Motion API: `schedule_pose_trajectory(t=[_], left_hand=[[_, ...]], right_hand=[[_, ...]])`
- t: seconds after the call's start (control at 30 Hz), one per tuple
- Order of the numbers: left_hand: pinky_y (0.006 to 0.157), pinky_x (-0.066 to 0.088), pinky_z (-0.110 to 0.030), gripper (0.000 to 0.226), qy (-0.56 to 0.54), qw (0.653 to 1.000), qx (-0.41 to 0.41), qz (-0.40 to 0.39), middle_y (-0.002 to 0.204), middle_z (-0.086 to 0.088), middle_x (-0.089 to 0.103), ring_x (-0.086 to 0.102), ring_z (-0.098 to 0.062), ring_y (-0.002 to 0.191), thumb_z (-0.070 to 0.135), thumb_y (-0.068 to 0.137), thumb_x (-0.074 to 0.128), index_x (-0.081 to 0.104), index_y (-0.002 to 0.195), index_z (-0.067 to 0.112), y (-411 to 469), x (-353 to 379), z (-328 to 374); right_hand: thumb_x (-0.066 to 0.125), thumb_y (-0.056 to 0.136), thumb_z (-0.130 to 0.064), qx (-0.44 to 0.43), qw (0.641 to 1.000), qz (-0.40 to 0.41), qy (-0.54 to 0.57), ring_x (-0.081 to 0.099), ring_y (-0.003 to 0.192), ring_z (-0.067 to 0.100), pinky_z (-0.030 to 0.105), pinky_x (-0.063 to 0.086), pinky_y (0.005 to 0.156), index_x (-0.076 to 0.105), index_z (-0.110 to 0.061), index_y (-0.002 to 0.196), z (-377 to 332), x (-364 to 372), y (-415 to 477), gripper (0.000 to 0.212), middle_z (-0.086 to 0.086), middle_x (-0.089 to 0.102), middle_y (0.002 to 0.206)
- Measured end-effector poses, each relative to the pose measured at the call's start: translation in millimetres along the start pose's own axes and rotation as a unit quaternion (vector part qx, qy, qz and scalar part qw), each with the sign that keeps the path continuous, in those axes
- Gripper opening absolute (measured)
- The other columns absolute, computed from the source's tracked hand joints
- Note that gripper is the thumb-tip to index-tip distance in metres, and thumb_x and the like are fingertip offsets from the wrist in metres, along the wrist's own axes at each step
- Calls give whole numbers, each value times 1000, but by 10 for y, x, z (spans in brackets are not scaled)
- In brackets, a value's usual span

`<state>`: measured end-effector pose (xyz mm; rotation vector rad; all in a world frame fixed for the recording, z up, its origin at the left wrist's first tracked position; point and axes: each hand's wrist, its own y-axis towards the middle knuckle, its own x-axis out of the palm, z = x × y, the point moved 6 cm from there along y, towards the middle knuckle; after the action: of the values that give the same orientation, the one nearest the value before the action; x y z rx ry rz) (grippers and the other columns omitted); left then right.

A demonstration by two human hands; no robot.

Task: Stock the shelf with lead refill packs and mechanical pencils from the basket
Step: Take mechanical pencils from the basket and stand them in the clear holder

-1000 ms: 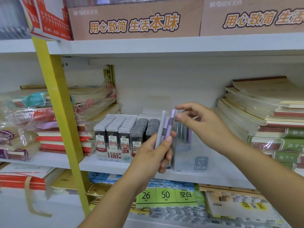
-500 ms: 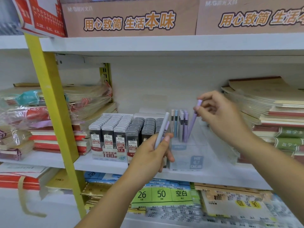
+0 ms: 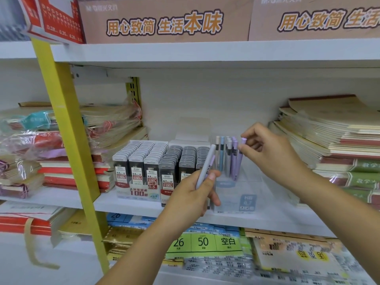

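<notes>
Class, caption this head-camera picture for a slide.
Right hand pinches a lilac mechanical pencil in the clear plastic box beside grey lead refill packs; left hand grips a pale grey pencil.

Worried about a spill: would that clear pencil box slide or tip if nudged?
Probably slides easily: the clear pencil box looks thin plastic, mostly empty, on a smooth white shelf. The few mechanical pencils stand tall at its back, so a hard bump might topple them.

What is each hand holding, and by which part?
The left hand grips a pale grey mechanical pencil by its lower half; the right hand pinches a lilac mechanical pencil near its top.
</notes>
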<state>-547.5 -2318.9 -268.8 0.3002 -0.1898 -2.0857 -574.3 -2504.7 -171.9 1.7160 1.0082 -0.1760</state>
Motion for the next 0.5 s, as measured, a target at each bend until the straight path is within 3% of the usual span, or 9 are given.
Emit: schedule_pose_trajectory(t=[0.13,0.23,0.33,0.43,0.5], left_hand=[[41,34,-17,21,-17,1000,-7,-6,68,2,69,42,-5,42,36,105,48,65,117,34,-5,-3,-2],[43,34,-18,20,-51,998,-13,-21,70,2,67,40,-5,44,32,104,51,65,118,32,-26,1,10],[46,36,-18,22,-86,996,-16,-35,72,4,65,40,-6,49,30,104,50,64,120,29,-45,-9,33],[49,38,-18,24,-97,994,-22,-47,74,4,65,43,-6,54,29,105,48,64,122,25,-50,-16,48],[50,39,-18,24,-103,993,-19,-58,76,3,65,44,-6,56,29,105,48,66,121,26,-50,-2,81]], right_hand=[[70,85,-30,-12,992,-13,-129,55,72,10,30,43,55,49,-27,84,-18,36,26,21,-11,61,73],[71,83,-38,-34,976,-15,-213,43,79,14,23,24,52,47,-26,81,-50,67,64,26,-8,51,77],[72,82,-39,-3,977,-48,-208,44,86,18,24,24,54,45,-26,81,-1,131,60,30,-8,45,79],[69,85,-40,13,979,-21,-202,44,94,14,28,33,66,56,-26,95,-42,66,22,22,-6,48,93],[65,88,-36,7,995,13,-103,47,87,8,24,37,70,64,-28,104,-186,-10,-37,18,-9,55,94]])
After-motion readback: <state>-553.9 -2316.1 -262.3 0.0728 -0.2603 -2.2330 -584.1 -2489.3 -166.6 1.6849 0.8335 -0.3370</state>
